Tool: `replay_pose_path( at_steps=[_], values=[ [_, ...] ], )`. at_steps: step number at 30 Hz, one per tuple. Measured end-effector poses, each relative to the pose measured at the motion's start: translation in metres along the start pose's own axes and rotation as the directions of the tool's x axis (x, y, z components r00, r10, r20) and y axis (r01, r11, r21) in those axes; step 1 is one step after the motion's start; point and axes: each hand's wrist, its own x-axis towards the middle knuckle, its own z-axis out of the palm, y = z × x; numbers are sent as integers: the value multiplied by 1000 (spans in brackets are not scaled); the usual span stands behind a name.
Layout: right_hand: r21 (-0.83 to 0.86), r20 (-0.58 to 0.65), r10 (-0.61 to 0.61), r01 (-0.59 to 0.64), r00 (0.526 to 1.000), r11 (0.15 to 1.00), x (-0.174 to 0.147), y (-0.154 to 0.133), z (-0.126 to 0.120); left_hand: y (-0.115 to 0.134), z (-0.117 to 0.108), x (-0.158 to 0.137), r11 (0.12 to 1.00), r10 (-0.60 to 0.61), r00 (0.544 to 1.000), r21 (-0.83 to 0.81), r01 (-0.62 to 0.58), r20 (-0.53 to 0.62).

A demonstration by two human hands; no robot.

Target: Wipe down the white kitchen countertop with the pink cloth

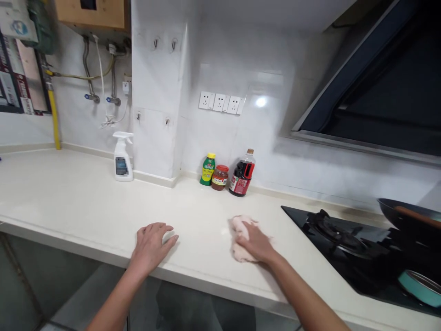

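Now, right hand (pixel 255 242) first: it comes over the top of a pale pink, soft-looking cloth (pixel 242 254), clasping it against the smooth off-white countertop (pixel 198 216), thumb to the left and fingers over the far part. How far those fingertips curl into the folds, I can't tell.

And the left hand (pixel 150 242)? Well apart from the right, holding nothing, thumb spread from loosely bent fingers, near the counter's front edge; whether it touches the surface isn't clear.

So, technique: the cloth looks bunched, and I'd judge a flatter pad under the whole palm would give better contact than a crumpled wad. Even pressure, long overlapping strokes, no fingertip digging.

Watch the far side: a green squeeze bottle with a yellow cap (pixel 208 170), a red-lidded glass jar (pixel 219 178) and a dark sauce bottle with a red handle (pixel 242 177) stand close together by the wall, easily nudged by a careless reach. Off to the right, the black glass gas hob (pixel 341 264) calls for short, controlled strokes near its edge. That free left hand could steady things nicely.
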Motion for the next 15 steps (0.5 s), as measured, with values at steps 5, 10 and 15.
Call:
replay_pose_path(
  at_steps=[5, 10, 15],
  values=[
    [168, 23, -213, 207, 977, 964, -4, -87, 43, -3, 1, 2, 997, -4, 1000, -81, 2, -26],
    [369, -95, -302, 315, 949, 874, -17, -114, 45, 16, -8, 1, 960, 68, 982, -258, -113, -175],
    [407, -411, -216, 391, 885, 826, -61, -50, 15, 86, -10, -1, 948, 258, 965, -205, -243, 51]
  ],
)
